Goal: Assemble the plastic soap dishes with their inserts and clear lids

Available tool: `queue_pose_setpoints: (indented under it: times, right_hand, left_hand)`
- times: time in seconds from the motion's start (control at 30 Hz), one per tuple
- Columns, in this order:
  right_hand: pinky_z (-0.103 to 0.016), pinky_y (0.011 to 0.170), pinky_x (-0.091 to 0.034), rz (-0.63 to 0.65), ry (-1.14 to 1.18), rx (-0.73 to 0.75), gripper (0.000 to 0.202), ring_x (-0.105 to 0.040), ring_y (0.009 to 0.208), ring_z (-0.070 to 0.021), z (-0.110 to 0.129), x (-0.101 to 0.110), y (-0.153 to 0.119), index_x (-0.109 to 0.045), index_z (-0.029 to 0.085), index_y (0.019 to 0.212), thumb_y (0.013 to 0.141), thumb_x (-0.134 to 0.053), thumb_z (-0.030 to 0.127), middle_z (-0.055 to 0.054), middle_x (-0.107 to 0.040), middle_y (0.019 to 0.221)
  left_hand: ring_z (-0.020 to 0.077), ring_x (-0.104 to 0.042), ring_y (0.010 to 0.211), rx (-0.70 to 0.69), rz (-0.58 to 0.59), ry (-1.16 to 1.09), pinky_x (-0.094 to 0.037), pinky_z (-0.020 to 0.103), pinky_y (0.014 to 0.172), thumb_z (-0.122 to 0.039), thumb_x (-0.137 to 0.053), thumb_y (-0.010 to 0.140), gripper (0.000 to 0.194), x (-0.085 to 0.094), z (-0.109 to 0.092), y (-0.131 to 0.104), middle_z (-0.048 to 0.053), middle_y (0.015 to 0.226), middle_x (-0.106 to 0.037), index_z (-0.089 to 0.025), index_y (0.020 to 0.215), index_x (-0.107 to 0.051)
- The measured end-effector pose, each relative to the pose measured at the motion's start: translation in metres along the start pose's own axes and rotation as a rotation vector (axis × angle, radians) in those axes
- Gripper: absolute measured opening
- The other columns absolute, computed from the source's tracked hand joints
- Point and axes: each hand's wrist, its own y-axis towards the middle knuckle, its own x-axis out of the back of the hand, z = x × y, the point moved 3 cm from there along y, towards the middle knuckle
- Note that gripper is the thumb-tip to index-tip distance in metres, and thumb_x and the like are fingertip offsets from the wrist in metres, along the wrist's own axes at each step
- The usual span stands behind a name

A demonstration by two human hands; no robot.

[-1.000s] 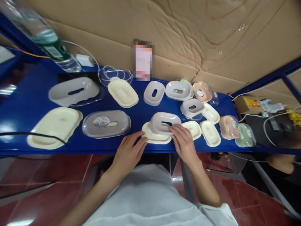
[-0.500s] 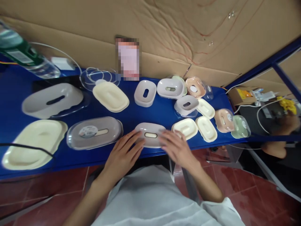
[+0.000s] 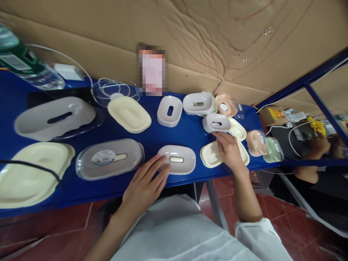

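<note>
The left hand (image 3: 145,181), loosely open, touched the grey dish (image 3: 178,167) beside its fingertips. The half-curled right hand (image 3: 230,150) met a second dish (image 3: 216,128) just ahead, hold unclear; a light, level grip seemed best.

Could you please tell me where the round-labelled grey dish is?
In the head view, the labelled grey dish lies left of centre, between a cream tray and the left hand.
</note>
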Motion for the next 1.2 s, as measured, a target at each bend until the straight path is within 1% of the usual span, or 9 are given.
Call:
queue_pose_setpoints:
  times: [0.13, 0.27, 0.33, 0.43, 0.5, 0.7, 0.93, 1.1, 1.2]
  right_hand:
    - [-0.052, 0.116, -0.052, -0.075, 0.037, 0.026, 0.045, -0.064, 0.141, -0.0303, 0.000, 0.007, -0.006, -0.061, 0.024, 0.153, 0.111, -0.043, 0.023, -0.012, -0.068, 0.150]
    - [-0.057, 0.128, -0.043, -0.162, 0.086, 0.065, 0.045, -0.042, 0.161, -0.0316, 0.000, 0.006, -0.008, -0.062, 0.026, 0.153, 0.111, -0.045, 0.023, -0.012, -0.044, 0.173]
    - [-0.058, 0.128, -0.044, -0.161, 0.104, 0.089, 0.042, -0.043, 0.160, -0.0322, 0.000, 0.002, -0.006, -0.066, 0.025, 0.148, 0.111, -0.047, 0.024, -0.013, -0.046, 0.171]
    - [-0.055, 0.118, -0.054, -0.077, 0.123, 0.101, 0.037, -0.063, 0.141, -0.0301, -0.003, -0.002, 0.001, -0.071, 0.025, 0.141, 0.111, -0.049, 0.029, -0.014, -0.068, 0.147]
    - [-0.055, 0.117, -0.055, -0.015, 0.140, 0.081, 0.038, -0.067, 0.135, -0.0297, -0.007, 0.001, 0.008, -0.069, 0.025, 0.143, 0.111, -0.052, 0.034, -0.013, -0.072, 0.142]
    - [-0.065, 0.129, -0.038, 0.104, 0.106, 0.097, 0.053, -0.043, 0.160, -0.0355, -0.032, 0.013, 0.030, -0.059, 0.027, 0.156, 0.106, -0.063, 0.046, -0.013, -0.054, 0.166]
    - [-0.060, 0.124, -0.046, 0.307, 0.239, 0.142, 0.072, -0.058, 0.149, -0.0346, -0.053, -0.003, 0.056, -0.054, 0.026, 0.159, 0.096, -0.078, 0.052, -0.015, -0.062, 0.159]
    - [-0.061, 0.123, -0.048, 0.362, 0.228, 0.168, 0.082, -0.058, 0.149, -0.0363, -0.042, -0.006, 0.060, -0.050, 0.025, 0.163, 0.093, -0.080, 0.057, -0.016, -0.058, 0.162]
    - [-0.061, 0.124, -0.047, 0.320, 0.218, 0.207, 0.076, -0.056, 0.151, -0.0351, -0.028, -0.006, 0.061, -0.047, 0.026, 0.165, 0.100, -0.073, 0.055, -0.016, -0.057, 0.163]
  left_hand:
    - [0.0324, -0.063, 0.142, 0.005, 0.001, 0.015, -0.055, 0.046, 0.114, -0.017, -0.069, 0.102, 0.030, -0.001, 0.000, -0.001, 0.013, 0.151, -0.068, -0.018, 0.132, -0.070]
    - [0.0336, -0.063, 0.142, -0.001, -0.008, 0.020, -0.055, 0.047, 0.113, -0.017, -0.069, 0.102, 0.031, -0.001, 0.000, -0.001, 0.014, 0.152, -0.067, -0.017, 0.133, -0.069]
    - [0.0337, -0.063, 0.143, -0.002, -0.007, 0.029, -0.055, 0.047, 0.113, -0.018, -0.068, 0.102, 0.032, -0.001, 0.000, -0.001, 0.015, 0.153, -0.066, -0.016, 0.134, -0.069]
    - [0.0338, -0.062, 0.144, -0.015, 0.000, 0.042, -0.054, 0.046, 0.113, -0.018, -0.068, 0.102, 0.032, -0.001, 0.000, -0.001, 0.015, 0.154, -0.065, -0.016, 0.134, -0.069]
    - [0.0341, -0.062, 0.144, -0.023, 0.000, 0.040, -0.054, 0.047, 0.114, -0.017, -0.067, 0.102, 0.031, -0.002, 0.000, -0.002, 0.016, 0.154, -0.065, -0.016, 0.133, -0.069]
    - [0.0313, -0.062, 0.143, 0.011, -0.021, 0.047, -0.054, 0.044, 0.113, -0.019, -0.064, 0.104, 0.030, -0.002, 0.001, -0.003, 0.012, 0.154, -0.066, -0.020, 0.133, -0.071]
    - [0.0306, -0.063, 0.142, 0.008, -0.033, 0.072, -0.054, 0.044, 0.112, -0.019, -0.060, 0.106, 0.028, -0.004, 0.000, -0.004, 0.012, 0.153, -0.067, -0.018, 0.131, -0.073]
    - [0.0286, -0.064, 0.141, 0.013, -0.053, 0.070, -0.054, 0.042, 0.114, -0.019, -0.057, 0.107, 0.029, -0.005, 0.000, -0.003, 0.010, 0.152, -0.068, -0.019, 0.131, -0.074]
    - [0.0286, -0.063, 0.144, 0.008, -0.040, 0.068, -0.052, 0.043, 0.119, -0.018, -0.056, 0.107, 0.031, -0.006, 0.000, -0.003, 0.010, 0.153, -0.067, -0.018, 0.134, -0.073]
